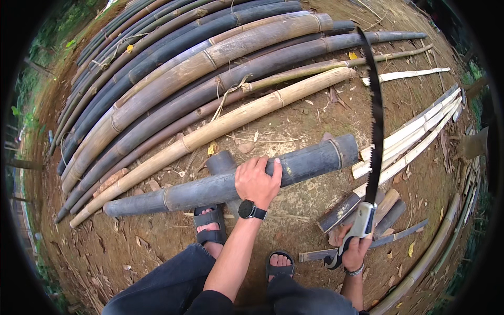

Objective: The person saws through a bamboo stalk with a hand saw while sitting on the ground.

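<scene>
Bare brown earth (310,123), strewn with dry leaves and chips, spreads outdoors all around the dark bamboo pole (210,193), with blurred greenery (55,39) far beyond it at the edges. Past its far side lies a broad bank of long poles (173,76), grey, brown and nearly black, packed side by side. A single straw-coloured pole (231,121) lies nearer, between that bank and the dark pole.

The dark bamboo pole lies crosswise in front of the person, over a short dark bamboo piece (220,161) that sticks out beyond its far side. It is charcoal with a bluish cast, ringed by raised joints, thicker at its right end and scuffed yellowish near the middle. Off that right end lie pale split strips (412,137); nearer the person on that side are short cut lengths (391,214).

A curved saw (376,123), black-bladed with a grey and black handle, stands just beyond the right end in this view, apart from it. The right hand (356,253) is clenched round its handle. The left hand (257,181) clasps the pole's middle from above, a black watch (246,209) at its wrist.
</scene>
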The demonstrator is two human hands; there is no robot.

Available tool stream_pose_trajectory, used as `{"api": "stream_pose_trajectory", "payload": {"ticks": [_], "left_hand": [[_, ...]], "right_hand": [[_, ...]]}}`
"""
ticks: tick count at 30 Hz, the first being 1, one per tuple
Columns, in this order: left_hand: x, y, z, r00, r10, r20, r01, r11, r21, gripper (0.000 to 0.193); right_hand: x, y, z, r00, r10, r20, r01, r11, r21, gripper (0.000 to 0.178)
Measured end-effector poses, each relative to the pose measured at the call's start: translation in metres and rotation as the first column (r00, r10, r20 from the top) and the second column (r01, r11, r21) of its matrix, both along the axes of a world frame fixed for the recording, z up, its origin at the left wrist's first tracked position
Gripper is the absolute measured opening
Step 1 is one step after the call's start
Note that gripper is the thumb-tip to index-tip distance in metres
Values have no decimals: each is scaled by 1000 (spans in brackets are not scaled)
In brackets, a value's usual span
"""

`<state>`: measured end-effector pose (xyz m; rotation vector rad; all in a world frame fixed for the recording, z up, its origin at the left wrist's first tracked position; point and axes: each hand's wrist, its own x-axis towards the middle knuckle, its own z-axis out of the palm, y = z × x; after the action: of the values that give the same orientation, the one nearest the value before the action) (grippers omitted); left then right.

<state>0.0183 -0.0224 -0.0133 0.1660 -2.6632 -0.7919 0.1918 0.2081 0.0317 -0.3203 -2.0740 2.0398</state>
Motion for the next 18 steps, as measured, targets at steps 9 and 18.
{"api": "stream_pose_trajectory", "payload": {"ticks": [9, 18], "left_hand": [[1, -2, 0, 1000, -27, -4, 26, 999, -25, 30], [-1, 0, -1, 1000, -13, 5, 13, 1000, -9, 32]], "right_hand": [[38, 25, -28, 999, -51, 21, 50, 998, 43, 74], [22, -19, -40, 938, 278, 209, -307, 944, 121, 48]]}}
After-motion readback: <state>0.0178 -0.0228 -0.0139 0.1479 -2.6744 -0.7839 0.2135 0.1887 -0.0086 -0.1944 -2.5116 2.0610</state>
